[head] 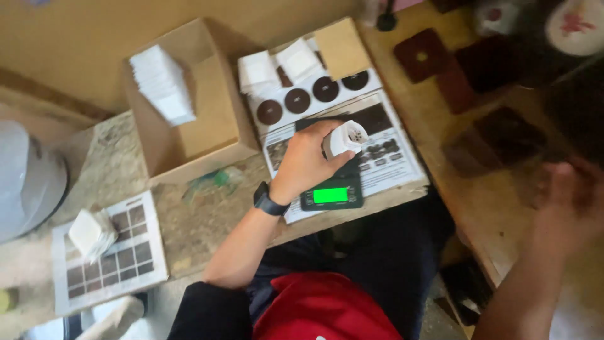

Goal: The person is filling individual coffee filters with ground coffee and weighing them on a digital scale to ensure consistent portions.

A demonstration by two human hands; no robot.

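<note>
Small white pouch (345, 138) gripped in left hand (306, 160), held above black scale (331, 192) with green lit display on table (195, 220). Right hand (569, 198) blurred at right edge, grip cannot be told. Printed sheets (384, 148) under scale. Farther back, open cardboard box (189, 107) with stacked white pouches (162, 83).
</note>
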